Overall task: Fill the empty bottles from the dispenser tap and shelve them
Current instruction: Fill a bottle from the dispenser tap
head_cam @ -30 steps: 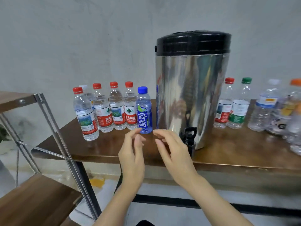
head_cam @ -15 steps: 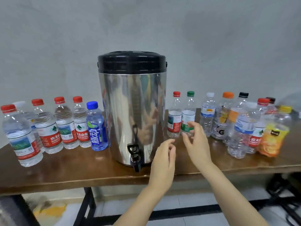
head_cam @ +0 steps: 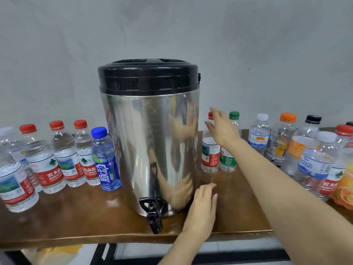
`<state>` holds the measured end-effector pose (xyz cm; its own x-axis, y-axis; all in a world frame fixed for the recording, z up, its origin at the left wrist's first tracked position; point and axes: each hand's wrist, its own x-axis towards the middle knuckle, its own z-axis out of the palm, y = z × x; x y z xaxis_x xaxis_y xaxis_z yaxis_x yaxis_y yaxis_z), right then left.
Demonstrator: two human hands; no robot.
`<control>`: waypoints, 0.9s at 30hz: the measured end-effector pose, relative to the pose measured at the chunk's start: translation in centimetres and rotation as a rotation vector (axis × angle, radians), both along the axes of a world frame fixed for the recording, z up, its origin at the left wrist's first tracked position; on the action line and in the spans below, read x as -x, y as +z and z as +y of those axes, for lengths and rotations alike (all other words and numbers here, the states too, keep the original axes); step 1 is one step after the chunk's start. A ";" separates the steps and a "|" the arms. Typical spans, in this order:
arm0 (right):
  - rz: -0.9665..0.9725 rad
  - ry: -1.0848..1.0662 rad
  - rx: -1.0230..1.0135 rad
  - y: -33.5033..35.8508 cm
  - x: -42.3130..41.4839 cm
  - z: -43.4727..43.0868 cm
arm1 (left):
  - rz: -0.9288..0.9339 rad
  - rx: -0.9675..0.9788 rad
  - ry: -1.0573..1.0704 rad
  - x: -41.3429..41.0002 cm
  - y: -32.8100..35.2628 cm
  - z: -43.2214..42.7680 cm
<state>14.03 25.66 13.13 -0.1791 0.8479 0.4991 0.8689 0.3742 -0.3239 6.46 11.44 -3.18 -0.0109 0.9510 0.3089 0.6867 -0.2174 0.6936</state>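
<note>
Stainless-steel dispenser (head_cam: pixel 149 150) with a black lid (head_cam: pixel 148 77) stands mid-counter (head_cam: pixel 76 222), its black tap (head_cam: pixel 153 217) at the front edge. Toward the left end: upright water bottles (head_cam: pixel 63 155) and one blue bottle (head_cam: pixel 106 159). Right of the dispenser, near the back edge: red-capped bottle (head_cam: pixel 209 157) and green-capped bottle (head_cam: pixel 227 161) side by side, with mixed bottles (head_cam: pixel 313 165) beyond.

Right hand (head_cam: pixel 222 129): fingers spread and straight at the red-capped bottle's neck, gripping nothing; contact cannot be told.

Left hand (head_cam: pixel 202 209): fingers straight and together, holding nothing, over the counter beside the dispenser's base.
</note>
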 end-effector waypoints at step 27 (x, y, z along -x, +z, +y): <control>0.214 0.257 -0.071 -1.3 -5.4 -17.1 | -0.505 -0.189 -0.019 0.0 0.8 -6.5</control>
